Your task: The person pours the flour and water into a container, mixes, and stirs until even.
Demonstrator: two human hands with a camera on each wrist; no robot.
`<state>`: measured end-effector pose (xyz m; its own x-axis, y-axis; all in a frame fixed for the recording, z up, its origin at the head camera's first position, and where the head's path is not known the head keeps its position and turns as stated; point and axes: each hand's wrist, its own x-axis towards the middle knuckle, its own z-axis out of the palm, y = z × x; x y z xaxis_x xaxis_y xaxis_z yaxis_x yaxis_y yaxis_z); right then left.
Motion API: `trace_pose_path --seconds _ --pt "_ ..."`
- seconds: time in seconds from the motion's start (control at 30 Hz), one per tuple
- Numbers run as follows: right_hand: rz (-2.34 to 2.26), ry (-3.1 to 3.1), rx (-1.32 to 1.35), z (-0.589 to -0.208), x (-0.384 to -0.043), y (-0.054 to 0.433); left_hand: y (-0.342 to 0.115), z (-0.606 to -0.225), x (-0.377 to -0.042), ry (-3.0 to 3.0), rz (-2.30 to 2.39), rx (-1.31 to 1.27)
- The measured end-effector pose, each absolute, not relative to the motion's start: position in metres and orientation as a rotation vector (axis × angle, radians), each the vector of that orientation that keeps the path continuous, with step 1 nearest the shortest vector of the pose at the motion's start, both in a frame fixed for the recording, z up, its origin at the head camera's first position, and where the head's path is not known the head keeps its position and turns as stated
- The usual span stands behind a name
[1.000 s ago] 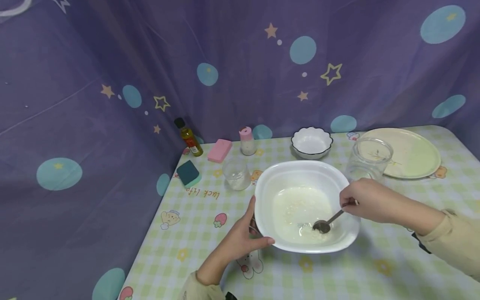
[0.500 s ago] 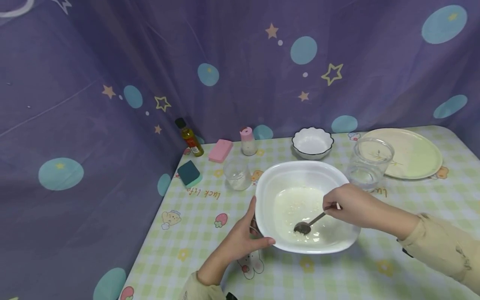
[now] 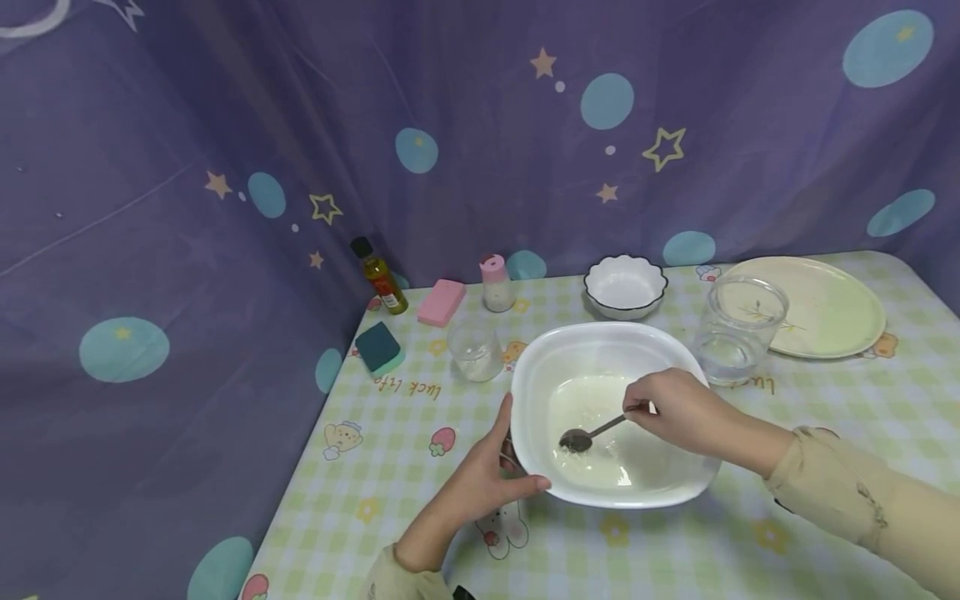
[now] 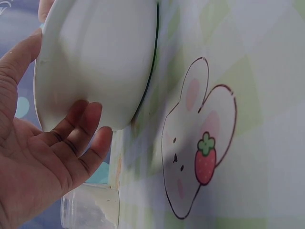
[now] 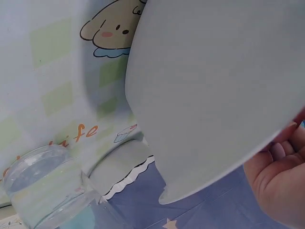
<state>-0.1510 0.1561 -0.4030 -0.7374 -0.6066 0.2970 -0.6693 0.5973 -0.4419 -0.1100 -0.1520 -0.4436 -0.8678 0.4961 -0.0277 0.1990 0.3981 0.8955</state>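
Note:
A large white basin [image 3: 611, 354] with rounded corners stands at the middle of the table, pale cloudy liquid [image 3: 600, 408] with whitish grains in its bottom. My left hand [image 3: 487, 475] grips its near left side, thumb on the rim and fingers against the outer wall. In the left wrist view, three fingers [image 4: 86, 133] of that hand curl against the wall. Over the basin's right side, my right hand [image 3: 671, 408] pinches the handle of a dark metal spoon [image 3: 576, 441]. The spoon's bowl dips in the liquid, left of the basin's middle. The basin hides the spoon in the right wrist view.
Behind the basin are a clear glass [image 3: 477, 354], a pink-topped shaker [image 3: 496, 285] and a scalloped white bowl [image 3: 626, 287]. A glass jar [image 3: 738, 329] and an oval plate [image 3: 832, 308] stand right. Back left: an oil bottle [image 3: 381, 279], pink sponge [image 3: 441, 302] and green sponge [image 3: 378, 346].
My right hand has moved left across the basin, drawing the spoon from the right part of the liquid toward the left. My left hand and the basin have stayed put.

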Motion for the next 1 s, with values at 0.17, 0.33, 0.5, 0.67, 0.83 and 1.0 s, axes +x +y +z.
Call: trace_pose_path --seconds 0.17,0.33,0.5,0.67,0.83,1.0 --pt "0.799 -2.71 1.003 -0.402 -0.155 0.158 -0.152 -0.444 -0.111 2.368 1.457 0.623" --pt "0.781 -2.728 0.916 -0.401 -0.157 0.162 -0.152 -0.444 -0.111 2.367 1.459 0.629" --pt "0.738 -2.768 0.838 -0.399 -0.161 0.168 -0.152 -0.444 -0.11 2.369 1.456 0.617" --pt "0.686 -2.823 0.796 -0.395 -0.163 0.178 -0.151 -0.444 -0.11 2.372 1.455 0.618" --pt "0.627 -2.852 0.814 -0.388 -0.162 0.192 -0.152 -0.444 -0.11 2.36 1.465 0.612" --pt "0.571 -2.908 0.85 -0.38 -0.161 0.203 -0.153 -0.446 -0.111 2.341 1.48 0.601"
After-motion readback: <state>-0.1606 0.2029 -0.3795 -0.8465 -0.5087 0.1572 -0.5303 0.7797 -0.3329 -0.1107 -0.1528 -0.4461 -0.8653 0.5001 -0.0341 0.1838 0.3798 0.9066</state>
